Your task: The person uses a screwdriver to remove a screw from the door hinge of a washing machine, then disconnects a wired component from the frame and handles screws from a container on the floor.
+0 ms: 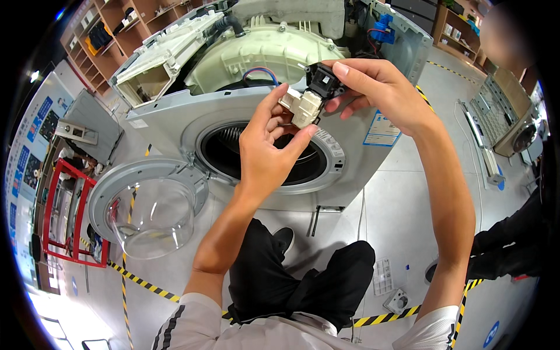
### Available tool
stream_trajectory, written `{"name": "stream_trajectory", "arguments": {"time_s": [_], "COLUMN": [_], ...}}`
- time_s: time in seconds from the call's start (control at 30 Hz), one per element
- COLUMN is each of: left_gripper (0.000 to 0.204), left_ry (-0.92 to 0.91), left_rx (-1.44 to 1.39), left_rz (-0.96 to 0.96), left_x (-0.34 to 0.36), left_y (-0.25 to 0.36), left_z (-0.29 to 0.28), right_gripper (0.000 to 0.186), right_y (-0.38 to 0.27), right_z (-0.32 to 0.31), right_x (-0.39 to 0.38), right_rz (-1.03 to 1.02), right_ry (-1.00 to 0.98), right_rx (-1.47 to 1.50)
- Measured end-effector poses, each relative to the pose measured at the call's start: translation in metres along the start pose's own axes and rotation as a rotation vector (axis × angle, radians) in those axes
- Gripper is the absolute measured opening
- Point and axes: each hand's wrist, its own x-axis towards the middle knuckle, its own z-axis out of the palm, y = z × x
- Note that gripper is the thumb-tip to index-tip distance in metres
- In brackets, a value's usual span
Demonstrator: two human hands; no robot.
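head view: cream part [306,109] against black part [325,80] before an opened washing machine [357,158]

both parts sit at upper centre of the frame, touching; whether they are joined i cannot tell; the left hand [265,146] has thumb and fingers closed on the cream part; the right hand [388,93] pinches the black part; the left hand blocks some of the dark drum opening [224,147]; behind, at top centre, lies the pale tub [251,58], with red and blue wires [261,69] near the fingers; the round door [104,201] hangs open at lower left, near a red frame [51,201]; at lower right, a compartment tray [382,277] and a small white piece [398,301] lie on the floor [402,198]; another person's dark trouser leg [507,248] enters at the right edge.
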Motion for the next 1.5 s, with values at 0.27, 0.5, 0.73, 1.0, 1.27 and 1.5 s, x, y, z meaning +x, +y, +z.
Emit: {"name": "stream_trajectory", "arguments": {"time_s": [0.27, 0.5, 0.73, 1.0, 1.27, 1.5], "left_gripper": [0.059, 0.058, 0.057, 0.055, 0.058, 0.042], "left_ry": [-0.058, -0.140, -0.162, -0.384, -0.503, -0.544], "left_rx": [-0.570, -0.865, -0.747, -0.778, -0.548, -0.416], "left_rz": [-0.190, -0.221, -0.248, -0.214, -0.211, -0.209], "left_x": [0.009, 0.012, 0.016, 0.036, 0.047, 0.047], "left_y": [0.010, 0.006, 0.007, 0.004, 0.011, -0.001], "left_z": [-0.010, -0.028, -0.031, -0.024, -0.004, 0.006], "right_gripper": [0.038, 0.032, 0.030, 0.035, 0.040, 0.024], "right_y": [0.006, 0.018, 0.021, 0.020, 0.006, 0.012], "right_z": [-0.028, -0.034, -0.033, -0.037, -0.028, -0.017], "right_x": [0.011, 0.016, 0.016, 0.013, 0.020, 0.014], "right_rz": [-0.167, -0.084, -0.128, -0.128, -0.289, -0.242], "right_ry": [0.307, 0.441, 0.396, 0.319, 0.041, 0.053], "right_rx": [-0.146, -0.105, -0.179, -0.270, -0.424, -0.220]}}
